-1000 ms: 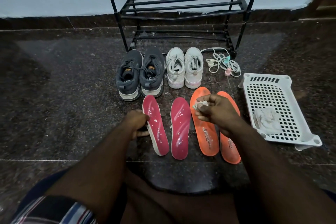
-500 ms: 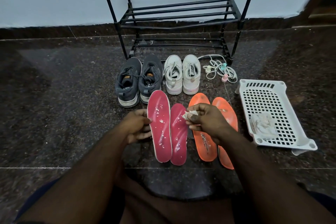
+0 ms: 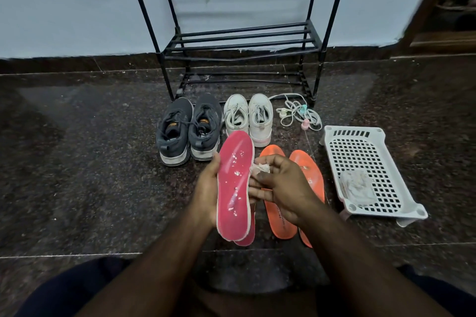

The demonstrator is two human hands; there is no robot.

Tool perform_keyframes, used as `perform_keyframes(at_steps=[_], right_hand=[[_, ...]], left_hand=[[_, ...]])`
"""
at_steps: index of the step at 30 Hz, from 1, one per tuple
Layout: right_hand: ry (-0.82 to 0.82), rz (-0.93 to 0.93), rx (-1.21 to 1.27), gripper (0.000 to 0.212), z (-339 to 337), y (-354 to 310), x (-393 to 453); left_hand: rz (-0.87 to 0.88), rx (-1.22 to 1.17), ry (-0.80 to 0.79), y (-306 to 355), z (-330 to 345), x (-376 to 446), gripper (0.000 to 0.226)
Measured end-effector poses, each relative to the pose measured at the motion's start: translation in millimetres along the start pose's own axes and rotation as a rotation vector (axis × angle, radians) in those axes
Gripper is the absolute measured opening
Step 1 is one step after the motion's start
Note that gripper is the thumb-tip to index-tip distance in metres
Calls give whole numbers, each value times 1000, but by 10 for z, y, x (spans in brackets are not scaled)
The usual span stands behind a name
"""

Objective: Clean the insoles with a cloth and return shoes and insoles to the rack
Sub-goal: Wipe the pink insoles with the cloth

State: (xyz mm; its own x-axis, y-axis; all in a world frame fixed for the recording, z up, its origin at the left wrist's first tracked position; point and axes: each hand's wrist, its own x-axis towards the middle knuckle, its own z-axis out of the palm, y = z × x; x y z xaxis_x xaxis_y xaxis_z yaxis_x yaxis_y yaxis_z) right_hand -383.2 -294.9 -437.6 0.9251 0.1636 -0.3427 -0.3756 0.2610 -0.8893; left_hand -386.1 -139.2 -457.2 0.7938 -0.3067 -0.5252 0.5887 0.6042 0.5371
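Left hand (image 3: pixel 208 188): holds the raised pink insole (image 3: pixel 235 183) by its left edge, thumb on the top face near the toe half, fingers curled behind it, out of sight.
Raised pink insole: lifted off the floor, top face toward the camera, flecked with small white bits.
Second pink insole (image 3: pixel 249 235): on the floor under the raised one; only its heel end shows.
Right hand (image 3: pixel 279 188): just right of the raised insole, fingers pinching a small crumpled cloth (image 3: pixel 260 168); the cloth seems to touch the insole's right edge, though the view is blurred there.
Orange insoles (image 3: pixel 280 216): side by side on the floor, partly hidden by the right hand and forearm.
Dark grey shoes (image 3: pixel 189 127): on the floor in front of the rack (image 3: pixel 239 41), heels toward the camera.
White shoes (image 3: pixel 248 116): just right of the grey pair.
Rack: black, against the wall.
White tray (image 3: pixel 360 141): on the floor to the right, with another white cloth (image 3: pixel 356 186) in it.
Cords (image 3: pixel 300 113): a pale tangle between the white shoes and the tray.
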Motion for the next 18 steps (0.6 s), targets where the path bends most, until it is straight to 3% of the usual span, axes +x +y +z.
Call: perform_keyframes(at_steps=[5,9,14,18], right_hand=[[105,-193,-330,9,-118,-95,34],[223,-360,-631,23,-198,-176,212],[93,-685,-1084,22,26,-154,284],[57,-759,-1322,18,48,-29,372]], left_hand=[[13,-171,-42,24,11,82,73],[9,-174,-20,58,-15,164,69],[-11,-199,-91,-31,105,239,64],[-24,-201,-101,-114,145,287,63]])
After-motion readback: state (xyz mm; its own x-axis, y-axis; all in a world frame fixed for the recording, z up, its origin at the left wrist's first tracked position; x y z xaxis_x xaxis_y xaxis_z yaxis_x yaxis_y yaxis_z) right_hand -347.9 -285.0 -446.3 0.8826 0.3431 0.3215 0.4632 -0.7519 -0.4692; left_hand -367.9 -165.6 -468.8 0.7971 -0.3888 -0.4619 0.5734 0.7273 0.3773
